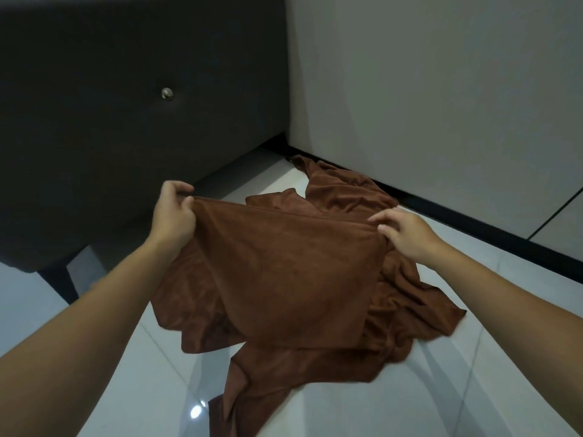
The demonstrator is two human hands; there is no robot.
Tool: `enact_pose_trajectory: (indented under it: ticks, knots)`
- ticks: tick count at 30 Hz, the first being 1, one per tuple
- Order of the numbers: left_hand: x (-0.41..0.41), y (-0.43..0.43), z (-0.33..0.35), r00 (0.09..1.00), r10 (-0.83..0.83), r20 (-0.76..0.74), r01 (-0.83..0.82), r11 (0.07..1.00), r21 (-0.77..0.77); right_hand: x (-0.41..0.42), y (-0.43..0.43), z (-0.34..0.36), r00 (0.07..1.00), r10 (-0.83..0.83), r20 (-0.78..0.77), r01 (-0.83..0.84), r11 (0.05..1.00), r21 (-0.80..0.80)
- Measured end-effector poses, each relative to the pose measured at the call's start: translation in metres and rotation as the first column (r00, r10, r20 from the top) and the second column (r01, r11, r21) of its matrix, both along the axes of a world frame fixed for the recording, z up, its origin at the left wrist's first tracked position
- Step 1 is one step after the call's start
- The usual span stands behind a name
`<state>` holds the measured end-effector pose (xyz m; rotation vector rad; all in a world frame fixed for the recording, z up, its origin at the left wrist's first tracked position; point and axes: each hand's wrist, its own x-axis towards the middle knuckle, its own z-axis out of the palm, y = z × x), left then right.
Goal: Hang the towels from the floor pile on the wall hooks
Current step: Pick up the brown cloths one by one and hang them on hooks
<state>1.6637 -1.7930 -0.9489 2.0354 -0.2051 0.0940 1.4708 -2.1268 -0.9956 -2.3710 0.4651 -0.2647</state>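
The left hand (173, 212) pinches the top left corner of a brown towel (284, 272) between thumb and curled fingers, lifting that corner off the pile (344, 190). The towel's upper edge runs taut across to the right hand (407, 234), which lies at the top right corner with fingers stretched forward. That corner slips under the palm, so I cannot tell whether this hand really has hold of it.

The towel's lower part drapes over the rest of the pile, which is spread on the white tile floor (473, 373). The pile's far end touches the black skirting (473, 228) at the foot of the pale wall (441, 89). On the left a dark padded seat (110, 137) stands on a short leg (60, 279), just beside the left hand. Bare tiles lie open to the right of the pile and toward the camera.
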Motion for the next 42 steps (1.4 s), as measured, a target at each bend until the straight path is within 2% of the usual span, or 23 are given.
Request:
enact_pose_trajectory:
  ticks: [4, 8, 11, 17, 24, 29, 33, 40, 42]
  knots:
    - [0.004, 0.012, -0.006, 0.995, -0.103, -0.016, 0.104, 0.982, 0.160, -0.005, 0.000, -0.003, 0.990, 0.074, -0.122, -0.085, 0.993, -0.085]
    - [0.007, 0.023, -0.011, 0.958, -0.283, -0.045, 0.277, 0.871, 0.405, -0.007, -0.001, -0.002, 0.988, 0.074, -0.134, -0.084, 0.994, -0.072]
    - [0.009, 0.030, -0.013, 0.942, -0.323, -0.097, 0.328, 0.812, 0.482, -0.009, -0.006, -0.002, 0.990, 0.052, -0.131, -0.058, 0.997, -0.041]
    - [0.004, 0.034, -0.013, 0.911, -0.392, -0.126, 0.400, 0.772, 0.495, -0.013, -0.009, -0.003, 0.991, 0.065, -0.116, -0.071, 0.997, -0.043]
    - [0.009, 0.032, -0.014, 0.927, -0.328, -0.183, 0.376, 0.814, 0.443, -0.012, -0.007, -0.001, 0.952, 0.165, -0.259, -0.203, 0.971, -0.127]
    - [0.012, 0.029, -0.016, 0.948, -0.246, -0.204, 0.304, 0.890, 0.338, -0.008, -0.009, -0.004, 0.973, 0.047, -0.226, -0.073, 0.992, -0.107]
    - [0.005, 0.026, -0.011, 0.931, -0.297, -0.212, 0.345, 0.906, 0.245, -0.011, -0.013, -0.003, 0.983, -0.035, -0.179, 0.021, 0.997, -0.078]
    - [-0.004, 0.015, -0.009, 0.939, -0.334, -0.082, 0.343, 0.901, 0.266, -0.015, -0.017, -0.009, 0.982, -0.077, -0.171, 0.062, 0.994, -0.092]
    - [-0.008, 0.010, -0.010, 0.928, -0.368, -0.056, 0.362, 0.859, 0.363, -0.014, -0.016, -0.009, 0.985, -0.072, -0.159, 0.056, 0.993, -0.106]
